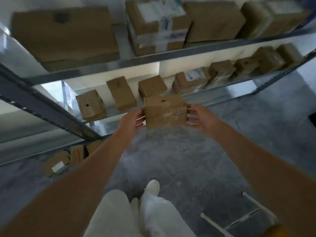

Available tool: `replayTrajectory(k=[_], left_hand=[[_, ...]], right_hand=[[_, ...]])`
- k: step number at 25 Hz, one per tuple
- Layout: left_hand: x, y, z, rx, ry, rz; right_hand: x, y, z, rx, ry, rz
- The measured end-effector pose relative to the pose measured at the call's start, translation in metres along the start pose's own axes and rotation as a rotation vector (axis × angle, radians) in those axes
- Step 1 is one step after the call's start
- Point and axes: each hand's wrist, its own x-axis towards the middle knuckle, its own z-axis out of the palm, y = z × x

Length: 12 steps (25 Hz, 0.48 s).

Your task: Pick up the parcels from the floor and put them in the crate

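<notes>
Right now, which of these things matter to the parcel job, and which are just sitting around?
Part of the job:
- parcel, held between left hand and right hand

Just there:
- boxes on the upper shelf
- small boxes on the middle shelf
- boxes under the rack

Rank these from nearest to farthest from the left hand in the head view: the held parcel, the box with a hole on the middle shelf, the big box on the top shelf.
1. Held parcel: touching the left hand, on its right.
2. Box with a hole: middle shelf, up and left.
3. Big box: top shelf, far upper left.
</notes>
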Motion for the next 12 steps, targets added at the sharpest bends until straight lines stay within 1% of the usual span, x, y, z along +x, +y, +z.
replayTrajectory(k=[2,6,8,10,12], left_hand=[[-0.028,0.029,-0.001,0.029,0.04,0.067],[-0.093,0.074,-0.036,0.124,0.129,0.298],[-0.123,0.079,-0.066,0.161,0.167,0.389],[-0.15,0.076,-0.102,0.166,0.216,0.429],[-0.178,0.069,-0.141,0.108,0.267,0.452]], right_hand=[[-0.032,-0.026,0.003,-0.016,-0.019,-0.085],[-0.092,-0.059,0.04,-0.072,-0.095,-0.218],[-0.115,-0.068,0.071,-0.129,-0.11,-0.293],[-0.134,-0.068,0.106,-0.251,-0.137,-0.347],[-0.153,-0.062,0.144,-0.288,-0.18,-0.372]])
